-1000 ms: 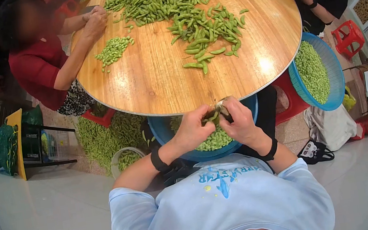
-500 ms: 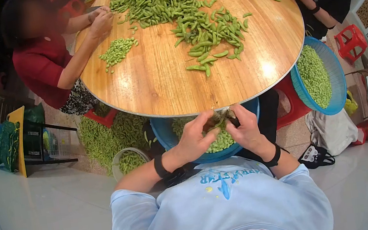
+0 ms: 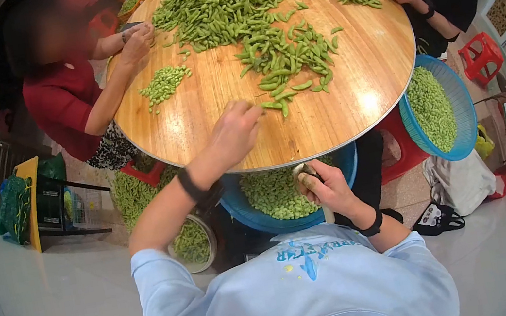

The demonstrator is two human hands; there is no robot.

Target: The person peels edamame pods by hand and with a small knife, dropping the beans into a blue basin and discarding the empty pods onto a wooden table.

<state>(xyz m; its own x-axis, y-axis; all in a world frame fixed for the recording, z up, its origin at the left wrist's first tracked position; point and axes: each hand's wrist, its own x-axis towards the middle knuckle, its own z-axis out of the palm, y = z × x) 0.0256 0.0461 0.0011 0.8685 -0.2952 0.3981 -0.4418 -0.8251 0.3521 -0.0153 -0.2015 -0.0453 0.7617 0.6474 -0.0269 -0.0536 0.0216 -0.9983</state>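
My left hand (image 3: 237, 133) is over the wooden table, its fingertips smeared by motion just left of the nearest green soybean pods (image 3: 279, 104). Whether those fingers hold anything is not clear. Low over the table's near edge, my right hand (image 3: 327, 187) is closed, with something small, dark and pale-tipped at its thumb and fingers that I cannot make out. Directly beneath it stands a blue basin (image 3: 239, 210) of shelled green beans (image 3: 272, 196).
The round table (image 3: 197, 137) bears a large pod heap (image 3: 222, 4) and a small bean pile (image 3: 163, 85). People work at the left and far right. A blue basket (image 3: 471, 123) of beans stands right; a pod bucket (image 3: 192, 244) and floor heap (image 3: 133, 193) lie left.
My left hand has moved away from my right, up over the table towards the pods. The right hand has dropped slightly and stays closed above the basin.
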